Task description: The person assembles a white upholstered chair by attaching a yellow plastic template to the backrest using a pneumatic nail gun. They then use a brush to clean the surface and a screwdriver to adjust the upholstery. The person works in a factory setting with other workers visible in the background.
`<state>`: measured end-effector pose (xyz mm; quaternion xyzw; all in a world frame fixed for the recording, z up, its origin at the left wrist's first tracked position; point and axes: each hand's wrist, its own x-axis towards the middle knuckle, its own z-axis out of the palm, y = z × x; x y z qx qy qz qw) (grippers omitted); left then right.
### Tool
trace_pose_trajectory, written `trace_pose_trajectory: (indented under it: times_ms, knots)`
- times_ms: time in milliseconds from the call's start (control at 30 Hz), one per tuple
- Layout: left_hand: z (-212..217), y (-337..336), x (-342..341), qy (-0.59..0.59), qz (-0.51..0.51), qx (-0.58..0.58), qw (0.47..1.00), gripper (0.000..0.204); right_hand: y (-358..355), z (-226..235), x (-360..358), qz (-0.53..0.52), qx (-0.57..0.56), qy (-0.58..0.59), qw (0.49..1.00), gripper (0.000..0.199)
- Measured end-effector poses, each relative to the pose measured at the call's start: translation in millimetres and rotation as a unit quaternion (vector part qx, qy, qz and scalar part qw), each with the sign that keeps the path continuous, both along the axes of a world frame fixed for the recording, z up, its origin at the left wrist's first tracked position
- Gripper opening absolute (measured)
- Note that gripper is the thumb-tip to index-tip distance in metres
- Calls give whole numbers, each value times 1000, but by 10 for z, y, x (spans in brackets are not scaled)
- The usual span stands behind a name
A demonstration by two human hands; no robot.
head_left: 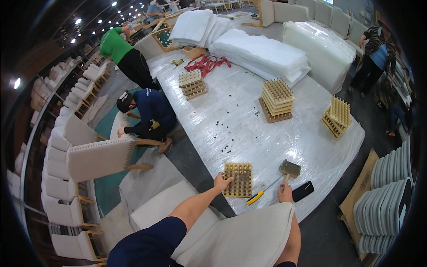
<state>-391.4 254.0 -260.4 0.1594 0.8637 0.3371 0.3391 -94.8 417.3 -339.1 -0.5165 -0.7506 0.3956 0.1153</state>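
My left hand grips the left edge of a yellowish block tray with rows of dark round holes or studs, lying flat at the table's near edge. My right hand is closed round the wooden handle of a mallet; its dark, blocky head rests on or just above the table, which I cannot tell. Between my hands lies a yellow utility knife. A black phone lies right beside my right hand. A cream upholstered chair back stands in front of me, partly covering my right forearm.
On the plastic-covered table stand stacks of pegged trays, white padding sheets and red straps. Small dark bits are scattered about. At left, a person in dark blue crouches by a chair. Stacked grey seat pads stand at right.
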Motion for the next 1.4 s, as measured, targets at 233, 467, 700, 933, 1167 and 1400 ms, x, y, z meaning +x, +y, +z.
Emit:
trace_pose_trajectory:
  times_ms: [233, 467, 700, 933, 1167, 1400]
  knots:
    - [46, -63, 118, 40, 15, -7, 999, 82, 167, 346, -80, -135, -42, 122, 982, 31]
    - [373, -143, 199, 18, 26, 25, 999, 78, -469, 1056, 725, -211, 368, 128, 897, 42]
    - [941, -1159, 338, 37, -58, 142, 987, 47, -2042, 2043, 1950, -501, -137, 313, 795, 17]
    - [1536, -3213, 344, -61, -320, 184, 927, 27, -4684, 2302, 1718, -301, 372, -137, 867, 36]
    - [1798, -5152, 12, -79, -549, 21, 832, 27, -6505, 2426, 560, -333, -33, 0, 942, 36]
    - [1944, -6199, 192, -43, -588, -310, 746, 75, -7478, 2529, 505, -244, -76, 14, 967, 37]
